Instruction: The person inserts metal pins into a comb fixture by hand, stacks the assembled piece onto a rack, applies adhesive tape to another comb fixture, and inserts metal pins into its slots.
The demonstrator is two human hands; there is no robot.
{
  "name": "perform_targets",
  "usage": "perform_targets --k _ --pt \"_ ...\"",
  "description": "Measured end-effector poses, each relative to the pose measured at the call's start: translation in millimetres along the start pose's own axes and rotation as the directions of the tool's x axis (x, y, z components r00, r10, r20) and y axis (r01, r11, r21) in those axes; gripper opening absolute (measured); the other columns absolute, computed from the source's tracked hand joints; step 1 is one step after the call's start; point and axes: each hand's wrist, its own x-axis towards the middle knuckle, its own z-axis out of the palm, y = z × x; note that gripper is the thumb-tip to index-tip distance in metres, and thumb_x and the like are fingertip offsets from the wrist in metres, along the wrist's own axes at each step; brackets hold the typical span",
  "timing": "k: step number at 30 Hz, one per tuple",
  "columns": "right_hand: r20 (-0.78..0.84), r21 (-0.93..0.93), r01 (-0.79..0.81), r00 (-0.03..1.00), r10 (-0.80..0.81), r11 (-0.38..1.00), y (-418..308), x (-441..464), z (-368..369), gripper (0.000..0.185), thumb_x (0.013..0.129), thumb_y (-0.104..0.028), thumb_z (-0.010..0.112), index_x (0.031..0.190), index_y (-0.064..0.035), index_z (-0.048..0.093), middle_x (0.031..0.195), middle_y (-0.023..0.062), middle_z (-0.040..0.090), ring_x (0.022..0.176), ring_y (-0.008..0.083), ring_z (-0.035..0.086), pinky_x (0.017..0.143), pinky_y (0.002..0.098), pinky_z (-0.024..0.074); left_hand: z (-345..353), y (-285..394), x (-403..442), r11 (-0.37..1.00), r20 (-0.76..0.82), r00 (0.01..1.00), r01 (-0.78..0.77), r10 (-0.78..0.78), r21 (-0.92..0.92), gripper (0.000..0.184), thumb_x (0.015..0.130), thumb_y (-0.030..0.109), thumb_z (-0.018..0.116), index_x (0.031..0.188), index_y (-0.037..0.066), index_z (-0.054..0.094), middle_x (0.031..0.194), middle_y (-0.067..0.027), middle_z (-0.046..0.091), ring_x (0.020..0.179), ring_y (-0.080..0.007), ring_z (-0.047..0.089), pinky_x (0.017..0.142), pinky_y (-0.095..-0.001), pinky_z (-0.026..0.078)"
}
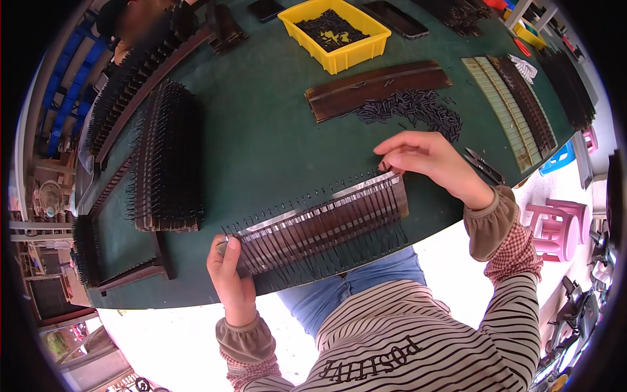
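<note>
Your left hand [230, 277] was closed on the left end of the dark wired board [326, 225], with the thumb pressed over its far left corner. Your right hand [431, 160] was at the board's far right corner, thumb and forefinger drawn nearly together by the end of a wire; you could not tell whether anything was pinched between them. The board lay at the near edge of the tabletop [255, 130], sloping up to the right, with a shiny metal strip [300, 212] along its far side and thin wires crossing it.

Beyond your right hand, a heap of small dark pieces [418, 108] lay against the near side of a brown board [379, 88]. Farther off stood a yellow bin [356, 55] holding more such pieces, with a phone [397, 18] just to its right. Cutters [484, 166] lay to the right of your right hand. To the left rested a stack of bristling boards [170, 157].
</note>
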Motion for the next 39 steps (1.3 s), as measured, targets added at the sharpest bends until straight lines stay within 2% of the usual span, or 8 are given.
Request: perform_targets --k 8,11,16,20,29,35,37,39 --pt "0.096 -0.111 0.133 0.988 -0.123 0.985 6.1 -31.3 -5.7 0.021 0.089 -0.002 0.075 0.109 0.0012 0.069 0.09 0.005 0.07 0.086 0.0111 0.066 0.077 0.0267 0.0517 2.4 -3.1 -2.6 0.991 -0.022 0.996 -0.085 0.083 -0.105 0.035 0.094 0.032 0.077 0.101 0.002 0.06 0.1 -0.0055 0.068 0.095 -0.0148 0.065 0.093 -0.0302 0.049" --pt "0.074 -0.347 0.38 0.922 -0.379 0.857 -3.6 -37.5 -1.9 0.015 0.087 0.001 0.076 0.1 0.0006 0.07 0.088 0.0067 0.07 0.084 0.0158 0.067 0.075 0.0292 0.0516 -27.1 -6.8 -4.4 0.981 0.236 0.955 -0.153 0.177 -0.119 0.043 0.091 0.04 0.077 0.104 0.004 0.058 0.108 -0.0078 0.071 0.097 -0.0191 0.068 0.095 -0.0356 0.051" --pt "0.102 -0.443 0.658 0.712 -0.695 0.609 -13.2 -40.2 11.2 0.019 0.079 0.002 0.079 0.097 -0.0008 0.073 0.091 0.0073 0.072 0.084 0.0247 0.066 0.072 0.0348 0.0511 -46.8 0.4 -2.4 0.935 0.367 0.869 -0.355 0.331 -0.003 0.05 0.085 0.039 0.083 0.101 0.0 0.057 0.1 -0.0295 0.074 0.115 -0.0525 0.064 0.1 -0.0577 0.052" --pt "0.159 -0.495 0.749 0.577 -0.801 0.441 -14.3 -39.9 14.4 0.022 0.077 0.002 0.079 0.097 -0.0001 0.073 0.091 0.0076 0.072 0.082 0.0262 0.065 0.073 0.0364 0.0508 -52.6 6.9 -0.6 0.892 0.45 0.799 -0.452 0.399 0.011 0.049 0.087 0.04 0.08 0.104 -0.001 0.06 0.105 -0.029 0.074 0.122 -0.0553 0.059 0.104 -0.0629 0.048" --pt "0.176 -0.504 0.77 0.535 -0.826 0.391 -14.5 -44.5 14.1 0.021 0.078 0.001 0.077 0.098 0.0006 0.072 0.091 0.0085 0.072 0.081 0.0268 0.066 0.074 0.0358 0.0507 -55.4 9.4 1.2 0.839 0.482 0.743 -0.543 0.465 0.029 0.047 0.088 0.038 0.081 0.107 -0.003 0.065 0.109 -0.0264 0.074 0.112 -0.054 0.065 0.104 -0.064 0.047" --pt "0.176 -0.494 0.593 0.784 -0.595 0.635 -13.6 -31.9 -8.4 0.02 0.085 -0.004 0.076 0.104 -0.0001 0.071 0.095 0.0097 0.07 0.085 0.0257 0.066 0.075 0.0346 0.0515 -15.6 9.6 -12.4 0.979 -0.029 0.98 -0.196 0.198 0.059 0.036 0.094 0.03 0.075 0.105 -0.003 0.062 0.098 -0.0082 0.065 0.085 -0.0152 0.06 0.081 -0.0334 0.053" --pt "-0.123 -0.552 0.328 0.877 -0.464 0.767 0.4 -15.6 -19.2 0.024 0.086 -0.006 0.076 0.109 -0.0023 0.07 0.096 0.0102 0.066 0.084 0.0261 0.065 0.076 0.0328 0.0519 -24.6 -4.8 -3.3 0.995 0.101 0.99 -0.099 0.098 0.001 0.027 0.097 0.022 0.071 0.108 -0.002 0.063 0.098 -0.007 0.067 0.086 -0.0124 0.062 0.08 -0.0297 0.053" --pt "-0.157 -0.828 0.173 0.841 -0.518 0.533 1.8 0.8 -26.6 0.029 0.083 -0.004 0.077 0.111 -0.0033 0.067 0.093 0.0097 0.059 0.088 0.0249 0.061 0.076 0.0338 0.0521 -12.5 -8.4 -5.2 0.999 0.066 0.997 0.029 -0.027 -0.022 0.021 0.099 0.015 0.068 0.109 -0.003 0.063 0.098 -0.0057 0.068 0.085 -0.0113 0.063 0.079 -0.0274 0.052"
